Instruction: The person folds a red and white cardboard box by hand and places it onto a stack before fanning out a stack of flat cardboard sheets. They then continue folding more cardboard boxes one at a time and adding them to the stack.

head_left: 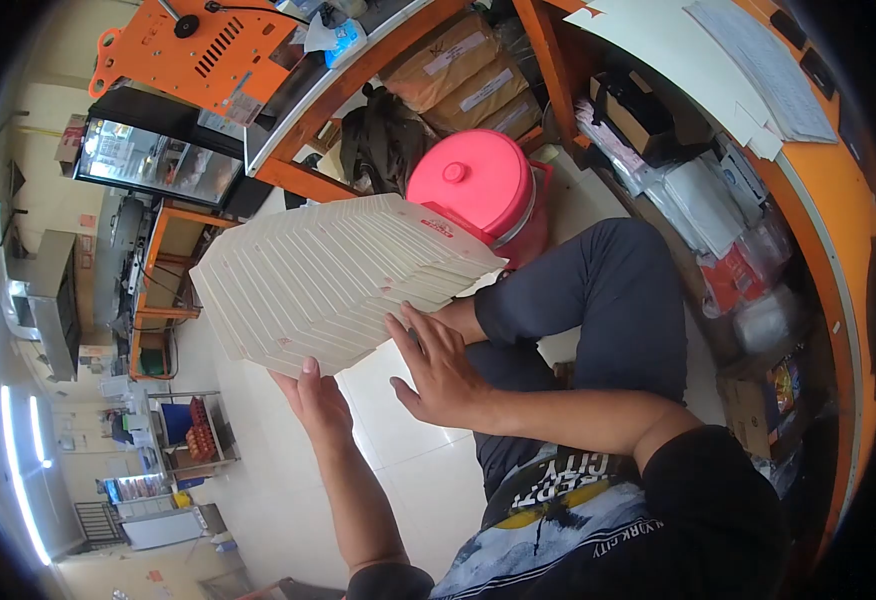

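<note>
A long stack of overlapping flat cream-white card pieces is fanned out in front of me, with small red print on some of them. My left hand grips the stack's near left corner, thumb on top and fingers beneath. My right hand has its fingers spread, the fingertips at the stack's lower edge near the middle. It grasps nothing that I can see. Just behind the stack's right end stands a pink round container with a lid.
An orange machine is on a table at the upper left. Wrapped brown packages lie under the table. Plastic-wrapped goods fill a low shelf on the right, below an orange-edged table. My crossed legs are beside the stack.
</note>
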Demonstrator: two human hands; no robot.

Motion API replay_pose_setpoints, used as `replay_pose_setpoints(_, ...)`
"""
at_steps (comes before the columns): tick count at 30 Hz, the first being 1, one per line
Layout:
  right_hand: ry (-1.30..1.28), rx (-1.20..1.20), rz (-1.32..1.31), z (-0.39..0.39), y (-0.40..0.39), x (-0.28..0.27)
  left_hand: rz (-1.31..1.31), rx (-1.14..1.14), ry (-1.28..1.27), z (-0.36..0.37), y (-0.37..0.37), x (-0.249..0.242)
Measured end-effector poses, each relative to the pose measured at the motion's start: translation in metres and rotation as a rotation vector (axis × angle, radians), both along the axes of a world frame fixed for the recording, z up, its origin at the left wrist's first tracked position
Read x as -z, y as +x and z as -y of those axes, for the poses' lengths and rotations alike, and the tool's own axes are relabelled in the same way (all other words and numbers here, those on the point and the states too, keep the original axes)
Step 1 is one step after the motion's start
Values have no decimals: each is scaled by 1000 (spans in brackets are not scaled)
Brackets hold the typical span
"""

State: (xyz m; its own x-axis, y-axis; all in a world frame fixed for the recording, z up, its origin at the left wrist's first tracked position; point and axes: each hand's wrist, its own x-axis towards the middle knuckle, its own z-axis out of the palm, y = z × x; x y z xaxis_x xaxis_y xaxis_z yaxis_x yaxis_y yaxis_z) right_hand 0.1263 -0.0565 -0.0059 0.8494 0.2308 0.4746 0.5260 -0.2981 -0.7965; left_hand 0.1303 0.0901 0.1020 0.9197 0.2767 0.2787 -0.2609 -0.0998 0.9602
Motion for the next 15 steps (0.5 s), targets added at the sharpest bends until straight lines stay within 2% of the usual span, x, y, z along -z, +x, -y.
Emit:
replay_pose_setpoints(9, -121, 4, -49, 1, -3, 0, -4, -18, -13, 1, -2, 2)
replay_pose_setpoints(15, -103, -27, -40, -1, -4, 6, -4, -20, -12, 1, -1, 2)
